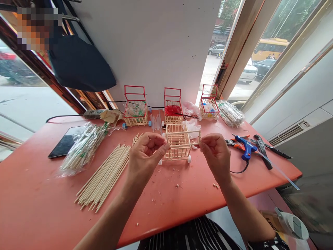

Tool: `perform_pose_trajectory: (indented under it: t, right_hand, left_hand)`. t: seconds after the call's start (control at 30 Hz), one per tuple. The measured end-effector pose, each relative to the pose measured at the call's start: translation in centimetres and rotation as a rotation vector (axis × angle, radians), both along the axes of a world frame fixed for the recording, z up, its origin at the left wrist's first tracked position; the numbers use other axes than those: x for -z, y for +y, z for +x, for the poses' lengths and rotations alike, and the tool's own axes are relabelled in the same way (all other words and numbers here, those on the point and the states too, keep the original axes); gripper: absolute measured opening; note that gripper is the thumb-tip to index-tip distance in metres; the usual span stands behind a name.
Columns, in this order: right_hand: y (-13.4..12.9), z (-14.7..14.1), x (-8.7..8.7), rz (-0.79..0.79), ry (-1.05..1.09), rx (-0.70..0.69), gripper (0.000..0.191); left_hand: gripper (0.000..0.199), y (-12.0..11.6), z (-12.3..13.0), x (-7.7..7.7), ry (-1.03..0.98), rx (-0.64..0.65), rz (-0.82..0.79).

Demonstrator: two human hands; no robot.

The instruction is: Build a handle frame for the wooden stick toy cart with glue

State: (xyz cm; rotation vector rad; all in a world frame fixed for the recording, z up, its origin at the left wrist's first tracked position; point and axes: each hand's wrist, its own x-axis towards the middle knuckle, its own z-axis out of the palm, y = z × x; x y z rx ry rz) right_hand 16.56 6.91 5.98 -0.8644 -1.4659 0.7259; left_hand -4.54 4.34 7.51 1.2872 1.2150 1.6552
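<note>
Both my hands pinch a small frame of thin wooden sticks (185, 144) by its two ends. At its left corner, thumb and fingers of my left hand (148, 150) are closed on it; my right hand (215, 152) grips the right corner. Directly behind the frame stands a miniature cart of bare wooden sticks (179, 154) with white wheels. The frame overlaps the cart in view, and I cannot tell whether they touch.
Three small carts with red-painted handles, such as the middle cart (172, 110), line the wall. Loose wooden sticks (104, 177) and a bagged bundle (83, 149) lie left, near a tablet (65, 140). On the right are a blue glue gun (246, 147) and pliers (262, 152).
</note>
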Motion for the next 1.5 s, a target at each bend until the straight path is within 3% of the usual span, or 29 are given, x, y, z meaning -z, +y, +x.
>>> perform_pose_trajectory:
  t: [0.17, 0.37, 0.6, 1.5]
  right_hand:
    - [-0.8, 0.2, 0.1, 0.115, -0.165, -0.032, 0.014]
    - [-0.3, 0.2, -0.7, 0.306, -0.379, 0.113, 0.008]
    - [0.7, -0.3, -1.7, 0.222, -0.407, 0.137, 0.005]
    - [0.8, -0.4, -1.4, 0.091, -0.348, 0.112, 0.006]
  left_hand:
    - [0.012, -0.7, -0.5, 0.2, 0.023, 0.086, -0.059]
    - [0.014, -0.7, -1.4, 0.2, 0.164, 0.121, -0.053]
    - [0.012, 0.4, -2.1, -0.7, 0.469, 0.01, 0.144]
    - [0.014, 0.9, -2.1, 0.6, 0.424, 0.021, 0.167]
